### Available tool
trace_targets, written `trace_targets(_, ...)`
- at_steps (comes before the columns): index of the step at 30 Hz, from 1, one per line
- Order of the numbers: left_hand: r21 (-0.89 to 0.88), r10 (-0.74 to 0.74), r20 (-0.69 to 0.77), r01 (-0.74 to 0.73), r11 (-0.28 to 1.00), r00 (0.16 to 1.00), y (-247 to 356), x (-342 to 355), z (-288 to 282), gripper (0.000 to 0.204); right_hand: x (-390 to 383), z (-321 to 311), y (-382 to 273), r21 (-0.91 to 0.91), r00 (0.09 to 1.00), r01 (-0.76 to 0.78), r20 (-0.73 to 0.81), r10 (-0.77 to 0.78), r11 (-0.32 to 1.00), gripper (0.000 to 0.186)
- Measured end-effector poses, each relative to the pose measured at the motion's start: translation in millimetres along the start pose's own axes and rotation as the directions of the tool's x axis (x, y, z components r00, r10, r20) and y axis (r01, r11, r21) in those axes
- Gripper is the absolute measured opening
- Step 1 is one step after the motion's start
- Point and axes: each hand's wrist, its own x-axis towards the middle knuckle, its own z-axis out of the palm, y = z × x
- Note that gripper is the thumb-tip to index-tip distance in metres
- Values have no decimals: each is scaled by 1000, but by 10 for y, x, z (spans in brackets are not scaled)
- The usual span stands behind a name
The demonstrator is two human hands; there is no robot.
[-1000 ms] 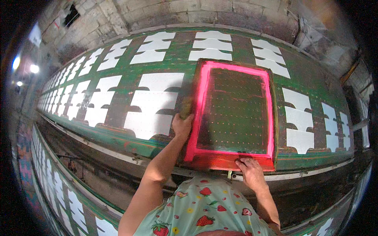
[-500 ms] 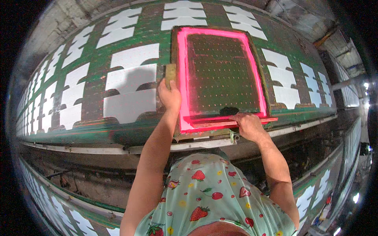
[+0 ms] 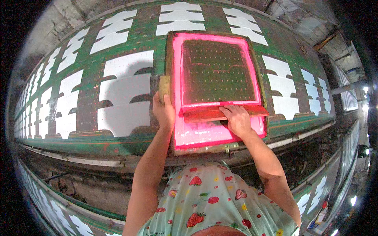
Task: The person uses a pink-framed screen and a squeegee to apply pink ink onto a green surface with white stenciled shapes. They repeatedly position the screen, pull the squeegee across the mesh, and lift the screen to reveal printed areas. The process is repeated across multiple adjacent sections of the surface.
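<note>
— What is the left hand (image 3: 163, 111) doing?

— It is gripping the left edge of the printing frame (image 3: 217, 91), fingers curled around the wooden side rail just below a small tan block (image 3: 164, 88) that is sticking out from that rail. The thumb is lying toward the pink inner border.

— And the right hand (image 3: 237, 119)?

— It is pressing down on the scraper (image 3: 222, 111), a long red-stained blade lying crosswise over the screen. The fingers are spread flat and bent over its top edge, grasping it near the middle. Its left end is almost reaching the left hand.

— Where is the scraper sitting in the frame?

— It is lying across the lower third, just below the dark dotted mesh. Below it a bright pink band of ink is showing, running to the near rail.

— What is the frame resting on?

— It is lying flat on a long green table (image 3: 153, 76), which is curving away to the left. White cloth pieces (image 3: 125, 93) are laid in rows on the table, just beside the frame on both sides and beyond it.

— Anything else?

— The person is wearing a pale shirt (image 3: 214, 202) with strawberries, showing at the bottom. A second table (image 3: 47, 206) with more white pieces is running along the lower left.
</note>
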Motion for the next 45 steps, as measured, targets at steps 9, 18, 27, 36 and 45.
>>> trace_targets(9,81,9,-10,-9,997,1000,27,0,-19,43,1779,390,1076,-22,998,40,-36,-41,999,49)
trace_targets(18,-144,-129,-49,121,982,990,156,-10,45,33,3275,628,1914,-97,999,1,-35,-4,995,50)
trace_targets(27,-61,-157,-74,152,986,985,245,-34,66,32,3745,565,2241,14,1000,2,7,-2,1000,53)
trace_targets(36,-69,-129,-76,124,990,989,140,-19,65,31,3681,200,2107,21,952,-47,302,38,999,34)
trace_targets(45,-23,-70,-7,70,997,998,10,3,-29,43,2311,-61,1373,36,920,-42,391,25,998,37)
